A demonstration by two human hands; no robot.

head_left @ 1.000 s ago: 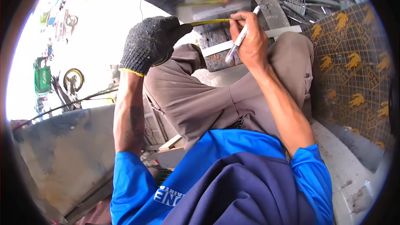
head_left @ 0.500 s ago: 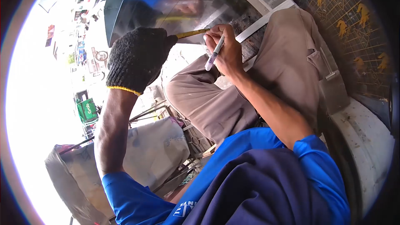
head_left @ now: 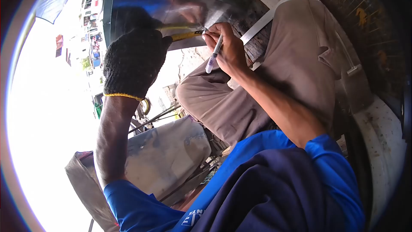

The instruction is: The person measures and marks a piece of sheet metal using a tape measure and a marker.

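Note:
A dark knitted glove with a yellow cuff covers my left hand (head_left: 134,62), which is closed at the near end of a yellow tape measure (head_left: 186,35). The tape stretches along the edge of a shiny sheet of metal (head_left: 180,6). My bare right hand (head_left: 227,48) pinches the tape's far end at the metal's edge. A capped marker (head_left: 214,53) is held between the fingers of that same hand, pointing down. The body of the tape, if inside the glove, is hidden.
My bent legs (head_left: 296,47) in brown trousers lie below the metal. A flat metal strip (head_left: 270,16) is beside the knee. A grey cover (head_left: 163,157) drapes something at lower left. A dark patterned panel (head_left: 365,30) stands at right.
The view has shifted a little. Both hands sit slightly further left relative to the knees, with the right fingers still at the tape and the marker still held.

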